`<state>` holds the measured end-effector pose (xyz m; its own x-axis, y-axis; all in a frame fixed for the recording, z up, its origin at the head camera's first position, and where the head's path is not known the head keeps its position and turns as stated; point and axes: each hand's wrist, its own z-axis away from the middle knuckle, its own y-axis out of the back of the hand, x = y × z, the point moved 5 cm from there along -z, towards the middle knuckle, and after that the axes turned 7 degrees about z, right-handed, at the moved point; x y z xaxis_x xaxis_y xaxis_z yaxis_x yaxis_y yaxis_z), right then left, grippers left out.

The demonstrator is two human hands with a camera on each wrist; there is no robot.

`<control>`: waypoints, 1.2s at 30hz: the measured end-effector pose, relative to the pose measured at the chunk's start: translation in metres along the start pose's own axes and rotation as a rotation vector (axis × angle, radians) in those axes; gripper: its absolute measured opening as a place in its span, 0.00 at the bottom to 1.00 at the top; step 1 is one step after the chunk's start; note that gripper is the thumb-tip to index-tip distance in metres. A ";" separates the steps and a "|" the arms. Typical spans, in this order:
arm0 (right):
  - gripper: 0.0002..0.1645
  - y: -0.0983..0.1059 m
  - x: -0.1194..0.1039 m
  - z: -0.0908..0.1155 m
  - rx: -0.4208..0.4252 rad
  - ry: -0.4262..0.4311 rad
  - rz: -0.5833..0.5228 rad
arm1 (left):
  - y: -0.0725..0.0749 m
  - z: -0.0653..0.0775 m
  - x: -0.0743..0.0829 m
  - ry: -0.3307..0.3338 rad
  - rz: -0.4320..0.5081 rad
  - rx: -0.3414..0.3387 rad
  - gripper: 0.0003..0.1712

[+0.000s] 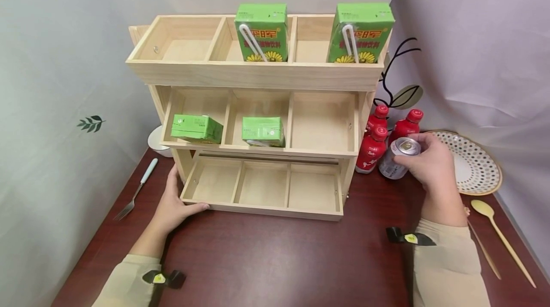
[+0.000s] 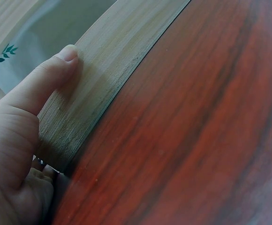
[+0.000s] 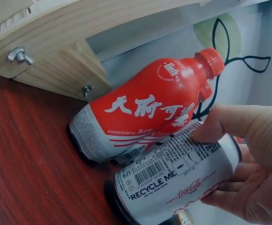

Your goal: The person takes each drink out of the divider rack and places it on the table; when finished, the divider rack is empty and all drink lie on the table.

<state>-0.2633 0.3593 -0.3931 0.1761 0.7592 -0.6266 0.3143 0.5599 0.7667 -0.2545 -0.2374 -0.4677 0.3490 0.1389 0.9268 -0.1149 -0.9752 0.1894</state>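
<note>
My right hand (image 1: 434, 164) grips a silver Coca-Cola can (image 1: 393, 164) near its top, thumb on one side and fingers round the other. In the right wrist view the can (image 3: 173, 180) leans close beside a red cola bottle (image 3: 150, 101). Three red bottles (image 1: 371, 150) stand together just right of the wooden rack (image 1: 258, 75). My left hand (image 1: 174, 209) holds the front left corner of the rack's lowest tray (image 1: 275, 210). Its thumb lies along the front board (image 2: 94, 61), while the other fingers are on the tray's side, partly hidden.
Green drink cartons stand in the top tier (image 1: 262, 35) and middle tier (image 1: 197, 128). To the left lie a fork (image 1: 137, 190) and a white bowl (image 1: 159, 141). A dotted plate (image 1: 477, 164) and gold spoon (image 1: 500, 230) are at the right, near the wall.
</note>
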 end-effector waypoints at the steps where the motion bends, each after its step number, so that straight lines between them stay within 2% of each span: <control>1: 0.40 -0.001 0.001 0.000 -0.001 0.002 0.006 | 0.000 0.000 0.000 -0.001 -0.001 -0.001 0.77; 13: 0.42 -0.002 0.004 -0.001 -0.036 -0.007 0.038 | 0.001 -0.001 0.001 -0.002 -0.008 -0.004 0.77; 17: 0.43 -0.002 0.002 0.000 -0.080 0.029 0.053 | 0.001 -0.001 0.001 -0.002 -0.003 -0.003 0.77; 21: 0.46 0.002 0.000 0.001 -0.124 0.066 0.077 | 0.000 0.000 0.001 -0.013 -0.003 -0.009 0.77; 24: 0.51 0.007 -0.001 0.002 -0.126 0.059 0.074 | -0.001 0.000 0.000 -0.023 0.006 -0.011 0.77; 26: 0.51 0.012 -0.002 0.003 -0.096 0.041 0.055 | -0.001 0.000 0.000 -0.028 0.015 -0.010 0.77; 29: 0.46 0.025 -0.007 0.007 -0.006 0.022 0.023 | 0.000 0.000 0.000 -0.027 0.019 -0.010 0.77; 33: 0.35 0.043 -0.021 0.016 0.195 0.017 -0.023 | 0.000 0.000 0.000 -0.014 0.012 -0.006 0.77; 36: 0.28 0.052 -0.038 0.024 0.359 0.085 -0.099 | 0.000 0.000 0.000 -0.006 0.010 0.000 0.77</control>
<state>-0.2313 0.3519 -0.3329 0.0553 0.7408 -0.6694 0.6354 0.4910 0.5959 -0.2548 -0.2374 -0.4677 0.3530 0.1279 0.9268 -0.1184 -0.9765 0.1798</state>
